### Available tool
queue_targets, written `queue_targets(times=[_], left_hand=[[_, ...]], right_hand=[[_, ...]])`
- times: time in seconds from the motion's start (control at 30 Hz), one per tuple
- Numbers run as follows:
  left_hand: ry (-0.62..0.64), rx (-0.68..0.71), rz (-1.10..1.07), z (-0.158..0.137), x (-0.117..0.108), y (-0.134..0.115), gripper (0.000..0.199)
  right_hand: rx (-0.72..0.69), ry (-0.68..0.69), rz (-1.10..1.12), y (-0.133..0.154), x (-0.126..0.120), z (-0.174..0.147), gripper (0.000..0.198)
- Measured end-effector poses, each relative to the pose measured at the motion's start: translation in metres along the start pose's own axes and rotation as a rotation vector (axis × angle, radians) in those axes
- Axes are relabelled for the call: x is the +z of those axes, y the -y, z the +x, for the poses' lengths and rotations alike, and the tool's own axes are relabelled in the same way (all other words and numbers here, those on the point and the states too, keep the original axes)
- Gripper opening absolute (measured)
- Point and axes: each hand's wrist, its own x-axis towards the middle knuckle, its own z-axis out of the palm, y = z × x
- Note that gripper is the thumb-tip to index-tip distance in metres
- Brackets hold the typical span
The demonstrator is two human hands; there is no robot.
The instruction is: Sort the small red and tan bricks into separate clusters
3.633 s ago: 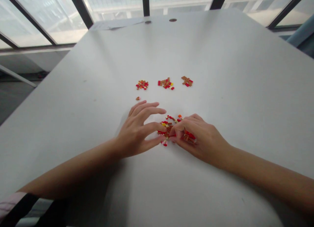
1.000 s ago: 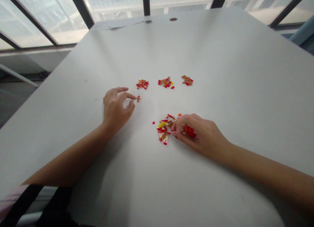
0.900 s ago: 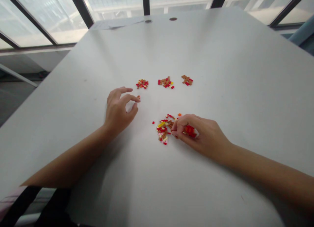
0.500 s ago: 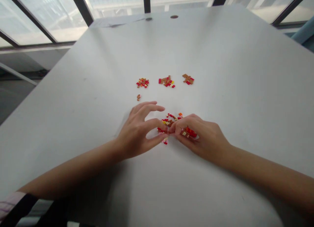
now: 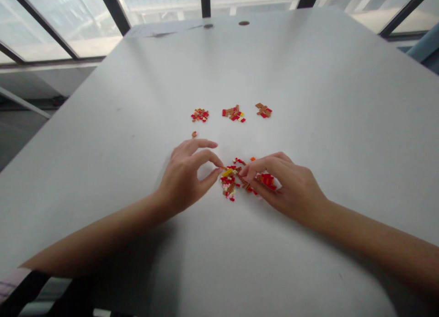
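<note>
A loose pile of small building bricks (image 5: 228, 184) in red, brown, yellow, white and pink lies on the table before me. At its left edge my left hand (image 5: 188, 171) pinches a tiny orange-brown brick (image 5: 223, 167) between thumb and index finger, the other fingers loosely curled. From the right my right hand (image 5: 288, 180) reaches into the pile, thumb and fingertips drawn together; what they hold, if anything, is too small to make out. Beneath that hand sits a cluster of red bricks (image 5: 267, 181), partly covered by its fingers.
Beyond my hands lie three separate groups: small mixed bricks (image 5: 200, 115), larger brown and red bricks (image 5: 233, 113), and flat brown and red bricks (image 5: 264, 110). A few brown bits (image 5: 194, 134) rest nearer my left hand. The white table (image 5: 336, 102) reaches to the windows.
My hands have moved apart: the left drew back to the left with a tiny brick in its pinch, and the right shifted slightly right. More of the pile now shows between them.
</note>
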Motion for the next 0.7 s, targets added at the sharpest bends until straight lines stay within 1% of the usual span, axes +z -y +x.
queue_targets(times=[0.1,0.2,0.27,0.33,0.47,0.6,0.7], left_hand=[[-0.054,-0.112,0.120,0.006,-0.001,0.020,0.003],[-0.094,-0.225,0.229,0.011,-0.002,0.039,0.002],[-0.106,-0.282,0.272,0.013,-0.002,0.044,0.001],[-0.113,-0.321,0.301,0.014,-0.002,0.045,0.001],[-0.102,-0.372,0.326,0.014,-0.003,0.042,0.007],[-0.144,-0.377,0.334,0.014,-0.002,0.043,0.018],[-0.167,-0.342,0.323,0.014,-0.001,0.044,0.013]], right_hand=[[0.006,0.013,-0.031,-0.005,-0.003,-0.002,0.015],[0.009,0.072,-0.011,-0.007,-0.007,-0.007,0.014],[0.000,0.115,0.014,-0.006,-0.010,-0.012,0.013],[-0.014,0.150,0.028,-0.004,-0.013,-0.015,0.013],[-0.028,0.175,0.036,-0.002,-0.016,-0.017,0.013],[-0.025,0.174,0.037,0.000,-0.017,-0.016,0.015],[-0.079,0.151,0.058,0.002,-0.015,-0.015,0.017]])
